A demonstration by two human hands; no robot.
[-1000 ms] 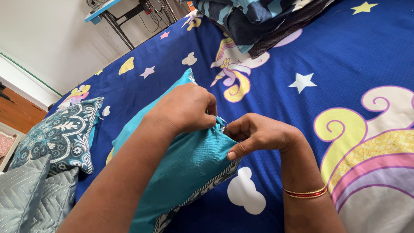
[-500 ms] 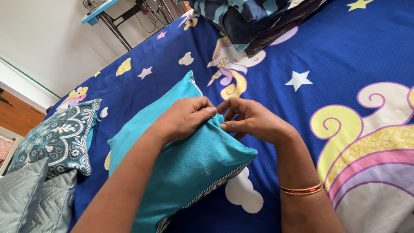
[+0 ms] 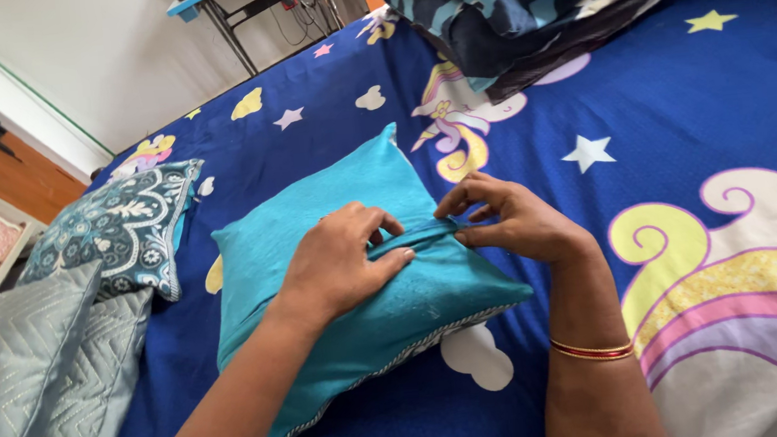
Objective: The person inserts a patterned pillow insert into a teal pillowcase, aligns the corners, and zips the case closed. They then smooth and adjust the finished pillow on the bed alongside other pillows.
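Spread across the whole bed, a dark blue bedsheet (image 3: 678, 99) printed with stars, clouds and unicorns serves as the work surface. Nearest the camera, to the left of the teal cushion (image 3: 344, 241), a grey quilted cushion (image 3: 19, 382) lies at the bed's edge. The teal cushion itself rests flat on the sheet in the middle, one corner pointing away. The left hand (image 3: 341, 260) lies on top of it, fingers curled and pinching a raised fold of the teal cover. The right hand (image 3: 515, 221) sits at the cushion's right edge, its thumb and fingertips gripping the same fold from the other side; a red and gold bangle (image 3: 592, 351) circles that wrist. Just beyond the teal cushion on its left lies a blue patterned cushion (image 3: 118, 233) with pale floral motifs. Farther off, past the teal cushion's far corner, a folded dark blue blanket (image 3: 519, 1) is piled on the sheet, and a metal-legged table (image 3: 240, 16) stands against the wall.
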